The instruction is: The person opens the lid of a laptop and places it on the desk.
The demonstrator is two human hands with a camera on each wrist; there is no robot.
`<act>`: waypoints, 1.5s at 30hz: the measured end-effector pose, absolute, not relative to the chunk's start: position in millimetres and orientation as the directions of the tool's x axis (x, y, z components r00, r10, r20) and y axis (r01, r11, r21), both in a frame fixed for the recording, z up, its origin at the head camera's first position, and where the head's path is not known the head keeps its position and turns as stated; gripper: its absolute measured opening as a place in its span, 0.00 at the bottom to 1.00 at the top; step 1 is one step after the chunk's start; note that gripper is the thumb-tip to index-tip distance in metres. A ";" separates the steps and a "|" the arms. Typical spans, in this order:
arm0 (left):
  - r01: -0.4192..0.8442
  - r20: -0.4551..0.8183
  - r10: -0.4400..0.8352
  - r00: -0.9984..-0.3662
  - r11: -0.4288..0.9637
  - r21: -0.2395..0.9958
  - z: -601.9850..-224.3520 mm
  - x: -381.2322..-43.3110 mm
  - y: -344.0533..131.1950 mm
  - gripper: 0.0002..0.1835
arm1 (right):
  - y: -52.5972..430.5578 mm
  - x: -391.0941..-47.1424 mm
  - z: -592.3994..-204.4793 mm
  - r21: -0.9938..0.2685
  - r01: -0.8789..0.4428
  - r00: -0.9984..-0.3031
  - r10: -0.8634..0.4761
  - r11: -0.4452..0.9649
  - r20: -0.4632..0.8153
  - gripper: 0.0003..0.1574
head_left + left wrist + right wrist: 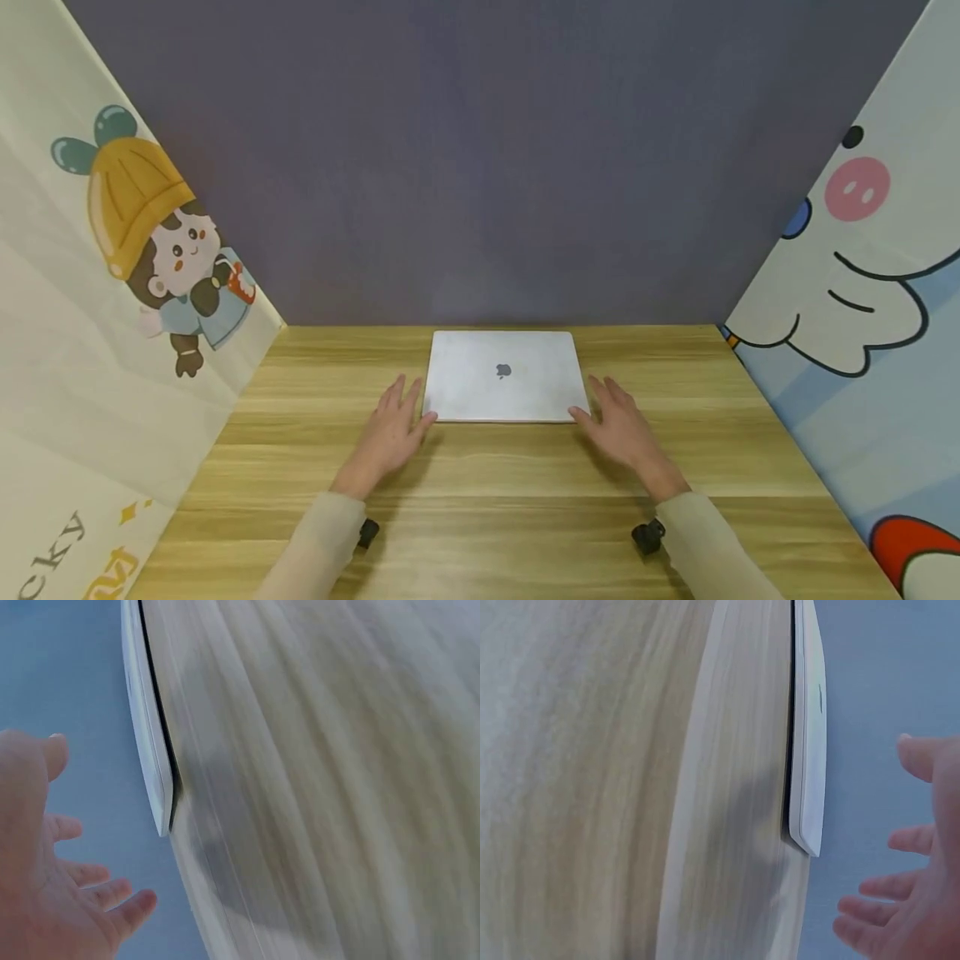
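Observation:
A closed silver laptop [504, 392] with a dark apple logo lies flat near the back edge of the wooden table. Beside its left front corner is my left hand [392, 429], fingers spread and the thumb tip overlapping that corner in the head view. On the other side my right hand [618, 423] mirrors it, its thumb tip at the right front corner. In the left wrist view the left hand [52, 892] has its fingers apart with nothing between them, and the laptop [148, 727] shows edge-on. The right wrist view gives the right hand [907, 892] likewise spread near the laptop [810, 742].
The wood-grain table [510, 525] runs back to a dark grey panel [495, 167]. Printed cloths stand at both sides, a cartoon child [183, 258] on the left one and a pig-nosed character [862, 250] on the right. A small black device [648, 537] sits at the right wrist.

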State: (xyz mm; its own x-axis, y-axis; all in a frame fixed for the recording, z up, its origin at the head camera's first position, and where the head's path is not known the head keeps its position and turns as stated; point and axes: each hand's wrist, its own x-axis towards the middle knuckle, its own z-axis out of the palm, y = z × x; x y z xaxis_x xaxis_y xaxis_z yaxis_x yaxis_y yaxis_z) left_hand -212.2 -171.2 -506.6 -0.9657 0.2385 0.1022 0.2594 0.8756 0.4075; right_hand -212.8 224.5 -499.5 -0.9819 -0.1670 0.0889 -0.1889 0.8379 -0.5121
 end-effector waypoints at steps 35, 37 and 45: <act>0.191 0.097 0.165 -0.981 0.802 0.566 -510.0 -264.9 -155.6 0.35 | 219.3 -268.9 -510.6 -0.639 -0.135 -0.988 -0.149 0.757 0.031 0.47; 0.185 0.092 0.161 -0.983 0.798 0.574 -509.8 -267.7 -154.7 0.35 | 219.2 -271.5 -510.4 -0.639 -0.122 -0.989 -0.144 0.759 0.019 0.48; 0.137 0.043 0.141 -0.989 0.777 0.614 -512.1 -279.1 -148.0 0.36 | 216.3 -282.6 -513.6 -0.630 -0.097 -0.991 -0.133 0.770 -0.010 0.49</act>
State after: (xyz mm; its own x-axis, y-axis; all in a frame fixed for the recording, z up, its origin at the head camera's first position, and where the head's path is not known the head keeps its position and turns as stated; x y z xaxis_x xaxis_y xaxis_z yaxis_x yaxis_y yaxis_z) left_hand -279.1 -148.0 -512.1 -0.9891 0.1407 0.0429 0.1372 0.7774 0.6139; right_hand -282.6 216.3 -513.6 -0.9911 -0.1331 -0.0096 -0.0973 0.7701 -0.6305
